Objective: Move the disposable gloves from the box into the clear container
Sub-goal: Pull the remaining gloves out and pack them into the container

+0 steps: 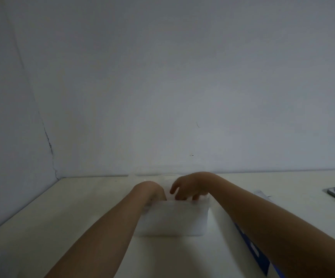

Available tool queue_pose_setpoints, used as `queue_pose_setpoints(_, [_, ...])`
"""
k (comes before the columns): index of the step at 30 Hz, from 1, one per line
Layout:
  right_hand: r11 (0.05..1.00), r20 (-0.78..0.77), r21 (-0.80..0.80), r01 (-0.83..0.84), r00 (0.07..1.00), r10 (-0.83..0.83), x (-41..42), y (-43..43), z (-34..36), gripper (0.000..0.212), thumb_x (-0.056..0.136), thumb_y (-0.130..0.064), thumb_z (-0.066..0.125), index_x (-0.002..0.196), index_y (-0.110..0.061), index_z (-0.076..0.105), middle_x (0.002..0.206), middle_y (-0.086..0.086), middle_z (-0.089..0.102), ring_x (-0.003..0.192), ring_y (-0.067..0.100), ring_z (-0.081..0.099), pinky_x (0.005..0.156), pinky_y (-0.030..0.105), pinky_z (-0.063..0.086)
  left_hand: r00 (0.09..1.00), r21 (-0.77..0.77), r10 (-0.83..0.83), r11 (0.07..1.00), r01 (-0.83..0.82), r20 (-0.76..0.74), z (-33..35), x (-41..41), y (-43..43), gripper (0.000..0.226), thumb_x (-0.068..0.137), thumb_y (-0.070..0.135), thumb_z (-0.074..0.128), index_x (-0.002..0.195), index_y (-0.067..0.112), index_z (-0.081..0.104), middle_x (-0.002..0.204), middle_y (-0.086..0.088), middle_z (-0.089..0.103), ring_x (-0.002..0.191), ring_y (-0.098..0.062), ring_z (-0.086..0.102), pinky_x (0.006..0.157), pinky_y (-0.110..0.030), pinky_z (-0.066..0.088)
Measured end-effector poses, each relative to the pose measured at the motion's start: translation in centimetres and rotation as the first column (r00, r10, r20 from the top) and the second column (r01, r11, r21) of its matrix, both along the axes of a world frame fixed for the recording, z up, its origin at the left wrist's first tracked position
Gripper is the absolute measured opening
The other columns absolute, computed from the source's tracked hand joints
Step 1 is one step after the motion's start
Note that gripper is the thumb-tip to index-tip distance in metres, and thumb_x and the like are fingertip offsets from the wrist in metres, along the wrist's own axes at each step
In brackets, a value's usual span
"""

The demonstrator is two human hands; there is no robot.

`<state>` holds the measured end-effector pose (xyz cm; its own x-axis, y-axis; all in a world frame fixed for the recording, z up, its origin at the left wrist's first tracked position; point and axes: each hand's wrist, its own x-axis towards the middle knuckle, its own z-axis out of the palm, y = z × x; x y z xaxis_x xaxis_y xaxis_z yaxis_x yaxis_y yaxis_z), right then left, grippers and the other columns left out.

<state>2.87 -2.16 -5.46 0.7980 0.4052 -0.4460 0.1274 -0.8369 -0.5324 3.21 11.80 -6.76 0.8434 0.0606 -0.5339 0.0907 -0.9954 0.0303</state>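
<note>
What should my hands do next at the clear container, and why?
Probably lift both hands out. The left hand and right hand both dip into the clear container, whatever they hold hidden by its wall, while the box lies under the right forearm.

Light: dim, flat, bluish-grey; shadows faint and diffuse. Focus: soft overall (container a pale blur). Edges: wide-angle bowing, wall corner curved at left.

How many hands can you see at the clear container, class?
2. The left hand reaches into the left end of the clear container; the right hand reaches into its right half. Fingertips are hidden behind its wall.
</note>
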Motion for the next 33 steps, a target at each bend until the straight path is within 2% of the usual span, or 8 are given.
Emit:
queue_pose_setpoints(5, [0.933,0.213,0.359,0.028,0.971,-0.111,-1.1,-3.1,3.3,0.027,0.094,-0.007,0.056,0.120,-0.003,0.063,0.105,0.011,0.066,0.087,0.018,0.063,0.069,0.027,0.057,0.906,-0.215,0.093,0.977,-0.003,0.414,2.2,-0.9,-1.6,0.028,0.094,0.024,0.052,0.113,0.006,0.061,0.100,-0.009,0.069,0.081,-0.023,0.068,0.077,-0.034,0.058])
queue_pose_setpoints(7, [0.924,0.321,0.377,0.056,0.929,-0.187,-1.9,-5.2,4.4,0.020,0.094,-0.011,0.055,0.108,-0.005,0.068,0.094,0.007,0.068,0.074,0.014,0.062,0.060,0.021,0.051,0.778,-0.226,0.089,0.972,0.069,0.622,3.3,-1.5,-3.1,0.023,0.092,0.028,0.054,0.101,0.011,0.066,0.097,-0.007,0.070,0.086,-0.024,0.067,0.075,-0.030,0.055])
queue_pose_setpoints(10, [0.933,0.366,0.320,0.166,0.887,-0.283,-2.9,-9.1,4.4,0.018,0.092,-0.014,0.058,0.099,-0.004,0.070,0.083,0.005,0.068,0.065,0.013,0.058,0.056,0.020,0.045,0.651,-0.340,0.120,0.913,0.224,0.750,4.8,-3.5,-7.0,0.024,0.092,0.030,0.055,0.095,0.010,0.070,0.096,-0.006,0.069,0.087,-0.023,0.064,0.073,-0.030,0.048])
queue_pose_setpoints(16, [0.915,0.253,-0.116,0.387,0.902,-0.350,-4.5,-15.4,0.6,0.017,0.090,-0.019,0.064,0.095,-0.003,0.066,0.078,0.005,0.066,0.062,0.013,0.057,0.063,0.023,0.048,0.767,-0.529,0.031,0.742,0.412,0.641,4.3,-6.8,-15.7,0.018,0.094,0.022,0.052,0.099,0.010,0.065,0.083,-0.002,0.064,0.071,-0.019,0.058,0.066,-0.027,0.046])
queue_pose_setpoints(20, [0.851,0.270,-0.356,0.387,0.914,-0.302,-5.8,-16.6,-2.2,0.011,0.079,-0.008,0.068,0.077,-0.008,0.056,0.065,0.004,0.055,0.058,0.014,0.050,0.065,0.026,0.045,0.888,-0.495,-0.055,0.814,0.304,0.456,0.1,-6.8,-18.7,0.013,0.093,0.012,0.051,0.095,0.010,0.064,0.091,-0.013,0.069,0.069,-0.023,0.062,0.066,-0.030,0.052])
queue_pose_setpoints(22, [0.806,0.308,-0.498,0.318,0.935,-0.178,-6.4,-16.5,-3.2,0.008,0.079,-0.010,0.064,0.085,-0.005,0.060,0.065,0.004,0.049,0.060,0.014,0.048,0.069,0.027,0.044,0.925,-0.440,-0.069,0.865,0.242,0.373,-2.1,-6.3,-19.4,0.015,0.089,0.014,0.058,0.099,0.006,0.067,0.091,-0.014,0.068,0.081,-0.029,0.068,0.065,-0.032,0.053])
queue_pose_setpoints(25, [0.796,0.334,-0.539,0.275,0.937,-0.097,-6.2,-16.3,-4.6,0.023,0.084,-0.013,0.060,0.106,-0.008,0.057,0.075,0.006,0.045,0.074,0.018,0.050,0.074,0.029,0.045,0.955,-0.475,-0.047,0.860,0.189,0.294,-3.7,-5.7,-19.6,0.023,0.086,0.018,0.063,0.102,0.002,0.068,0.095,-0.016,0.068,0.074,-0.026,0.060,0.052,-0.026,0.046])
queue_pose_setpoints(33, [0.832,0.408,-0.425,0.358,0.896,-0.177,-5.6,-17.0,-5.3,0.014,0.076,-0.016,0.068,0.078,-0.010,0.056,0.067,0.001,0.049,0.069,0.016,0.052,0.067,0.026,0.045,0.975,-0.470,-0.056,0.869,0.154,0.216,-3.8,-4.7,-19.7,0.016,0.086,0.015,0.068,0.097,0.004,0.066,0.087,-0.012,0.063,0.063,-0.020,0.054,0.049,-0.024,0.044])
